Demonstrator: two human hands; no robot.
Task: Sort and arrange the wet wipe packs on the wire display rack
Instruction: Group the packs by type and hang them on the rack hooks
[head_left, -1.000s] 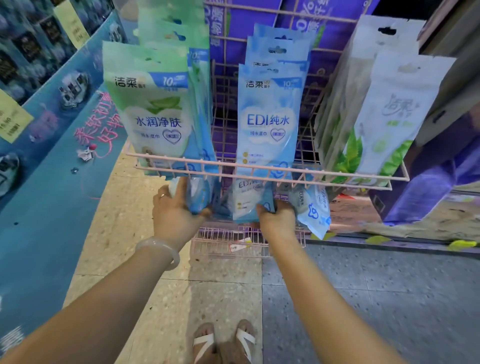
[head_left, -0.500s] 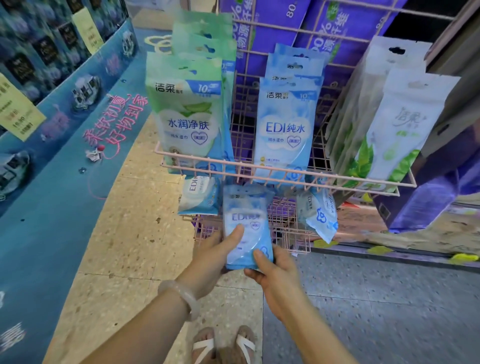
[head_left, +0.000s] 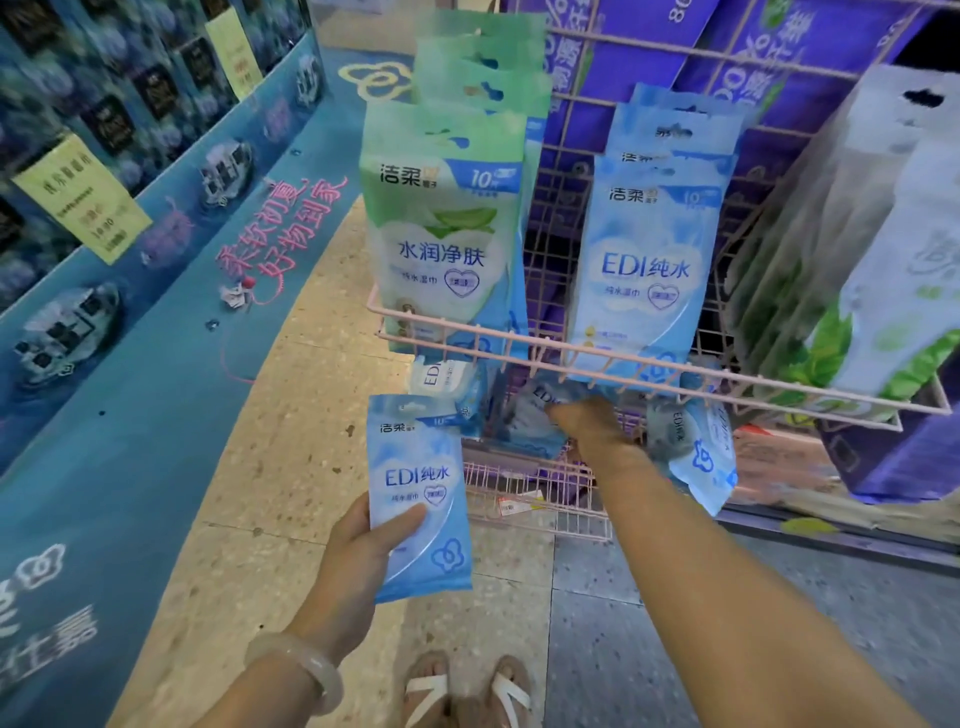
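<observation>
My left hand (head_left: 358, 551) grips a blue EDI wet wipe pack (head_left: 415, 493) upright, below and left of the pink wire rack (head_left: 675, 371). My right hand (head_left: 587, 415) reaches under the rack's front rail among the lower blue packs (head_left: 524, 421); its fingers touch one there, but whether they grip it is hidden. Green packs (head_left: 441, 244) hang at the rack's left, blue EDI packs (head_left: 649, 260) in the middle, white leaf-print packs (head_left: 883, 291) at the right. Another blue pack (head_left: 696, 452) dangles low on the right.
A blue promotional display (head_left: 130, 322) with a yellow price card (head_left: 83, 202) runs along the left. Purple tissue boxes (head_left: 649, 57) stand behind the rack. A lower pink wire shelf (head_left: 524, 493) holds a small tag. My sandalled feet (head_left: 467, 691) stand on the tiled floor.
My left hand now holds the blue pack alone, moved left and down. My right hand let go of it and reached forward under the rack's rail.
</observation>
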